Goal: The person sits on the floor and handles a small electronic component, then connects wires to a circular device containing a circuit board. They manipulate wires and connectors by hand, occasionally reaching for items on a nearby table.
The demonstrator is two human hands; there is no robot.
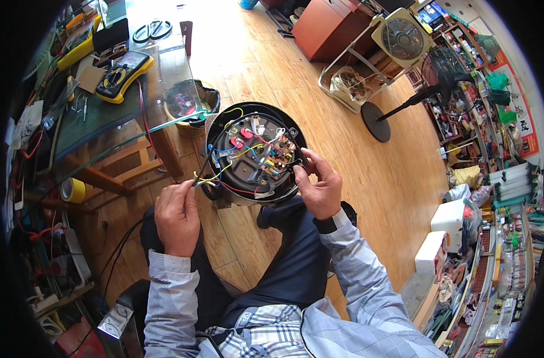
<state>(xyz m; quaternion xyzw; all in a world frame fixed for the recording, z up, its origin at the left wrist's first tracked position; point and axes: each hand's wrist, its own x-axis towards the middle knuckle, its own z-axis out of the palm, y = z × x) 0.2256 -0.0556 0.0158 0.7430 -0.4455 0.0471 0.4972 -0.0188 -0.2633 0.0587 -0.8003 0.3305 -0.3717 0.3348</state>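
Note:
An opened round black appliance housing (245, 170) sits before me over my knees, its inside facing up. In it are a circuit board (278, 160), red-capped terminals (241, 138) and yellow, blue and red wires. My left hand (178, 216) is at the housing's left side, thumb and fingers pinched on wire ends (205, 179) that come out over the rim. At the right rim, beside the board, my right hand (321, 186) grips the edge between thumb and fingers. Its fingertips partly hide what lies there.
On the left, a glass-topped table (164, 71) carries a yellow-black multimeter (124, 76) and scissors (152, 31). A waste basket (207, 98) stands under its corner. Yellow tape (73, 190) is lower left. To the right are a box fan (403, 39), a stand fan (376, 122) and crowded shelves (493, 262).

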